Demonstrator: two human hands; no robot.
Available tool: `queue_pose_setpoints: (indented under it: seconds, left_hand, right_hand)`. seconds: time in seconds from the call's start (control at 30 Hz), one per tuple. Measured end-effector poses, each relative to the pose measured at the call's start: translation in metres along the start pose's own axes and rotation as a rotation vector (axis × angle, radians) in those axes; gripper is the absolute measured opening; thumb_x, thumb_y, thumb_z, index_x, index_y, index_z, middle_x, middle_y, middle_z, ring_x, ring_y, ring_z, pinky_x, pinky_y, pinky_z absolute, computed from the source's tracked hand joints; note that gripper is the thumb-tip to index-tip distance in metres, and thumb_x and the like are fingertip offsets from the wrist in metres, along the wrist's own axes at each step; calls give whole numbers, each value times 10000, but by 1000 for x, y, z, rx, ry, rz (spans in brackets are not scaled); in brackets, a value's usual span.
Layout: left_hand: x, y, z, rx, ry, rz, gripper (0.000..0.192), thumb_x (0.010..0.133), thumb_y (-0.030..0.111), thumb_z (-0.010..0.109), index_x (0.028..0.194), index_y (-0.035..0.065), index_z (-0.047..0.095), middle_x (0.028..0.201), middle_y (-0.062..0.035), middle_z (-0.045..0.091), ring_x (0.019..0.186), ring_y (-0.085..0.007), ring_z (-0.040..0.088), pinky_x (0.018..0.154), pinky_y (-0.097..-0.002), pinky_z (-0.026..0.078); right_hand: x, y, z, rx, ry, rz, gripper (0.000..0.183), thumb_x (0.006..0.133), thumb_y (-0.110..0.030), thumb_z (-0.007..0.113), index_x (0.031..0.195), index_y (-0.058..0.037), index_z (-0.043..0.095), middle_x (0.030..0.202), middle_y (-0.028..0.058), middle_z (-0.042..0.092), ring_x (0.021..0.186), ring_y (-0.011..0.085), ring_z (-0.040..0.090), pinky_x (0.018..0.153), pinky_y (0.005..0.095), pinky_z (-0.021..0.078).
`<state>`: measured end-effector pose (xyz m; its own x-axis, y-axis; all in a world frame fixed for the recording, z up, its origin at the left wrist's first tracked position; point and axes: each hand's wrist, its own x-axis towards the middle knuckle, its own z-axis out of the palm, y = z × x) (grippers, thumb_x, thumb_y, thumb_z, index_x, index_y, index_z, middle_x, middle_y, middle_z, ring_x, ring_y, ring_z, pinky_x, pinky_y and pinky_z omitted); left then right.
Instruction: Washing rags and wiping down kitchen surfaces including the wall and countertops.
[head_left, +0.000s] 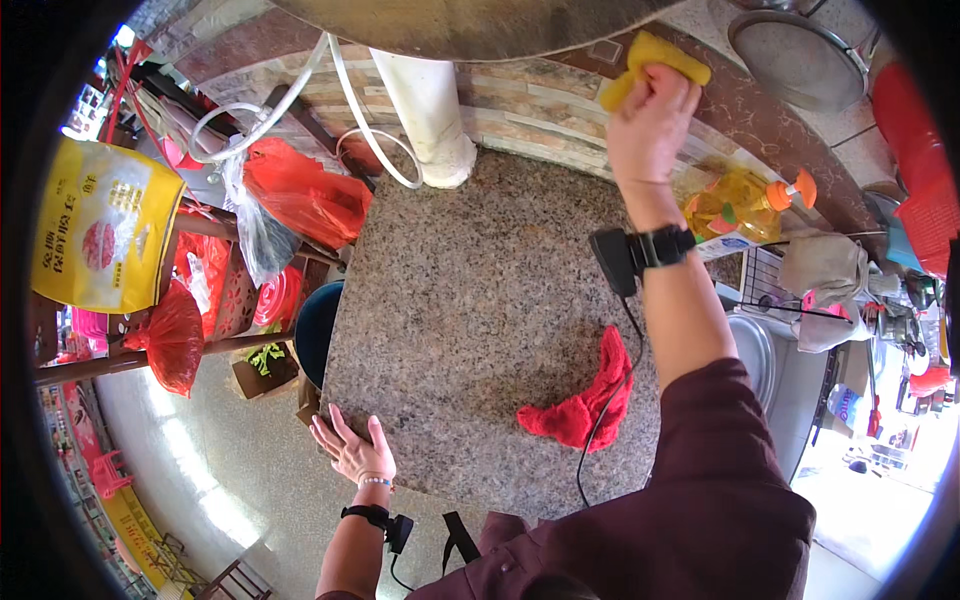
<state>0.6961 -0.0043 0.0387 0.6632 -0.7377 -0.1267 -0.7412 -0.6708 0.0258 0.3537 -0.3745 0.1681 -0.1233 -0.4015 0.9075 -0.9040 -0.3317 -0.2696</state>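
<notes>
My right hand (652, 124) is stretched far forward, closed on a yellow cloth (667, 56) that it presses at the brown stone ledge (757, 124) behind the counter. My left hand (356, 450) lies with spread fingers at the left front edge of the speckled granite countertop (450, 300); it holds nothing. A crumpled red cloth (585, 405) rests on the granite at the right, with a black cable from my right wrist device passing over it. Near my right forearm stands a bottle of yellow liquid (731, 210) with an orange pump.
A white pipe (427, 112) rises at the counter's back, beside a looped white hose (360, 112). A round board (480, 26) overhangs the top. Left are red plastic bags (307, 191) and a dark bucket (319, 330); right, a wire rack (761, 277) and round metal sieve (799, 60).
</notes>
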Motion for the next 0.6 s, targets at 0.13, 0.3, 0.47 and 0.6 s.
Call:
queue_pose_setpoints:
  seconds: [0.13,0.3,0.47,0.6]
  left_hand:
    - [0,1,1,-15,6,-5,713,869,508,508,1450,197,236,1523,-149,137,1410,-341,98,1046,-587,256]
    - [0,1,2,-9,19,5,716,866,504,517,1451,202,235,1525,-149,132,1410,-340,98,1044,-584,262]
    - [1,-3,4,-18,0,0,721,866,509,513,1453,204,227,1528,-145,121,1410,-341,98,1045,-584,260]
    - [3,-10,9,-27,62,24,744,842,530,530,1450,218,239,1527,-139,123,1412,-338,103,950,-633,339]
  right_hand:
    - [-52,13,19,-116,-106,2,258,733,45,556,970,-35,492,948,206,488,888,389,521,735,462,451]
    - [-105,18,28,-154,-342,28,223,726,27,581,922,-42,504,948,191,499,902,386,520,737,454,454]
    - [-19,-16,23,119,-105,-78,170,760,-17,571,923,-49,536,941,126,519,899,336,517,774,432,436]
    - [12,-30,41,-170,-36,-265,126,781,-68,555,905,-68,575,938,80,528,873,291,518,764,385,435]
